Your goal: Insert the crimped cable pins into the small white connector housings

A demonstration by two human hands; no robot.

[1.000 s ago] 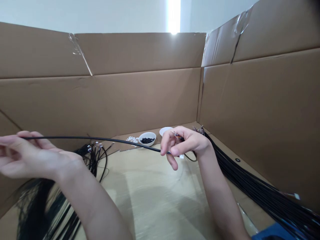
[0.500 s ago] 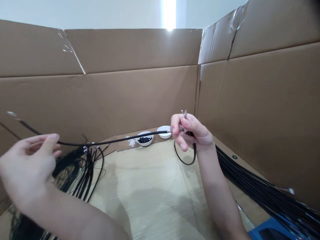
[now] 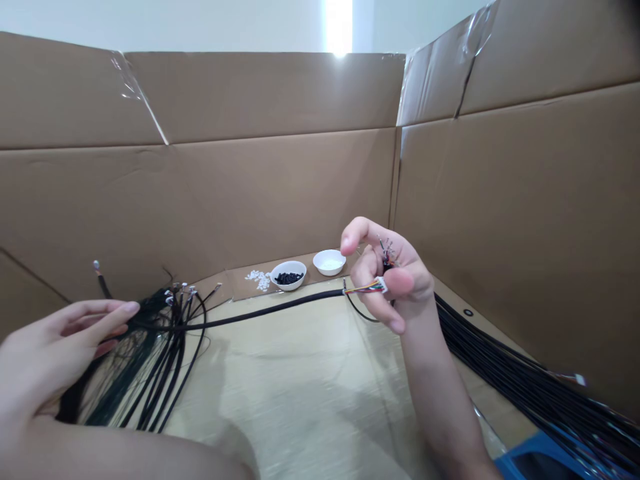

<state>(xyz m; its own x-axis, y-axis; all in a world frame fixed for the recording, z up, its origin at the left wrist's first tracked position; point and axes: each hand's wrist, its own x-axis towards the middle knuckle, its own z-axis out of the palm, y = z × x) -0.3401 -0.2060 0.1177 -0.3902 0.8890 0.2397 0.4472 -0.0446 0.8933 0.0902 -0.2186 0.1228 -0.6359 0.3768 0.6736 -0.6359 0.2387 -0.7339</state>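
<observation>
Between my two hands runs a black cable (image 3: 270, 309). My left hand (image 3: 60, 347) pinches it near its left end, where a short tip with a small pale connector sticks up past the fingers. At its right end, coloured wires (image 3: 367, 287) come out of the black sheath into a white connector (image 3: 383, 285). My right hand (image 3: 387, 273) grips that connector between thumb and fingers, with the index finger raised. In the same palm sits another cable end with loose, bared wires (image 3: 387, 250); its thin black cable hangs below.
A white bowl of black pieces (image 3: 289, 275) stands at the back beside scattered white bits (image 3: 259, 279). Another white bowl (image 3: 329, 263) is to its right. Black cables (image 3: 175, 373) lie at left, a long bundle (image 3: 505, 363) at right, by a blue object (image 3: 535, 457). Cardboard walls (image 3: 280, 193) surround the table.
The black cable has come down, and its right end has turned so the white connector shows. My left hand is lower. My right index finger has lifted away.
</observation>
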